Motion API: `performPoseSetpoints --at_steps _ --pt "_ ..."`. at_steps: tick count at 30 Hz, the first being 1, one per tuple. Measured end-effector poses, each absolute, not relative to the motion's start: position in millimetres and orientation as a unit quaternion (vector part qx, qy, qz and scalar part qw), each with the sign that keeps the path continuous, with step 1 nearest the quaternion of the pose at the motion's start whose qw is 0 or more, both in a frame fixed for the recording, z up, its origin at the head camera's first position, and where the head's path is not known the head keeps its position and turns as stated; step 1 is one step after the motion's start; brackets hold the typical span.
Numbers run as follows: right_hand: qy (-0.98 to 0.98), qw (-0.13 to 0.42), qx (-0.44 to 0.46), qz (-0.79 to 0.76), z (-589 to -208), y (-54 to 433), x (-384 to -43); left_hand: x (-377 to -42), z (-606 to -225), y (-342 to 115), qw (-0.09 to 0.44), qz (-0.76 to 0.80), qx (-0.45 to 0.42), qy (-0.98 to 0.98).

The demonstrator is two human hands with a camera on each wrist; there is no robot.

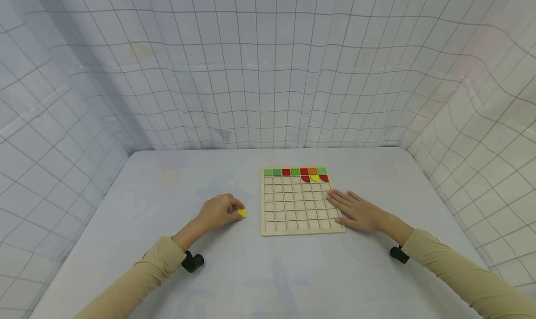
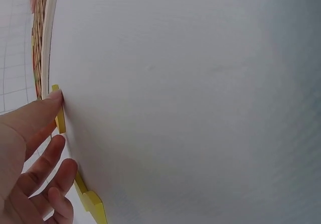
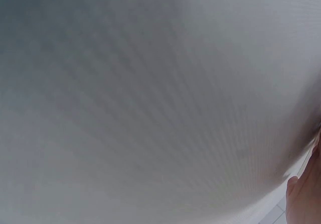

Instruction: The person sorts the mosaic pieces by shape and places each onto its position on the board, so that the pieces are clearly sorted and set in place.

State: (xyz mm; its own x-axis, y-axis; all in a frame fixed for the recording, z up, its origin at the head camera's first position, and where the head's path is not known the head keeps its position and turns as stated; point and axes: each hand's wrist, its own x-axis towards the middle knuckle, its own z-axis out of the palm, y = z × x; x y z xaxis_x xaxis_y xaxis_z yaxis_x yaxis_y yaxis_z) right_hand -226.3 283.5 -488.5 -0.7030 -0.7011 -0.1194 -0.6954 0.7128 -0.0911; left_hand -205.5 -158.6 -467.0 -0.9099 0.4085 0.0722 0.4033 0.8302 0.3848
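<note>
Between thumb and fingertips my left hand (image 1: pixel 219 211) pinches a thin yellow piece (image 1: pixel 242 212), left of a wooden grid board (image 1: pixel 302 234). In the left wrist view the same yellow piece (image 2: pixel 60 121) stands on edge under the thumb, and more yellow pieces (image 2: pixel 95 206) lie past the curled fingers; the hand hides these in the head view. My right hand (image 1: pixel 362 214) lies flat with fingers extended, fingertips resting on the board's right edge. Green, red and orange squares (image 1: pixel 286 172) fill the board's far row. Below them at the right sit two red quarter-round pieces (image 1: pixel 306 179) and a yellow one (image 1: pixel 315 178).
The board lies on a white-covered table (image 1: pixel 268 272). White curtains with a dark grid pattern (image 1: pixel 268 77) stand behind the table and along both sides. A black wrist camera (image 1: pixel 193 261) hangs below the left sleeve, another (image 1: pixel 399 254) by the right sleeve.
</note>
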Motion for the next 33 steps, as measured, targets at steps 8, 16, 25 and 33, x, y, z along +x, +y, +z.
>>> performPoseSetpoints --at_steps 8,16,25,33 --pt "0.923 0.073 -0.377 -0.014 -488.3 283.9 -226.3 -207.2 -469.9 -158.1 -0.014 0.192 0.228 0.955" --pt "0.922 0.069 -0.382 -0.017 -486.0 282.9 -225.2 -210.3 -469.7 -154.4 -0.014 0.185 0.222 0.957" --pt "0.923 0.069 -0.379 -0.017 -485.7 282.3 -225.2 -217.2 -468.1 -145.6 -0.011 0.185 0.208 0.960" --pt "0.920 0.060 -0.386 -0.021 -485.8 281.9 -225.2 -227.3 -464.2 -135.6 -0.019 0.151 0.234 0.960"
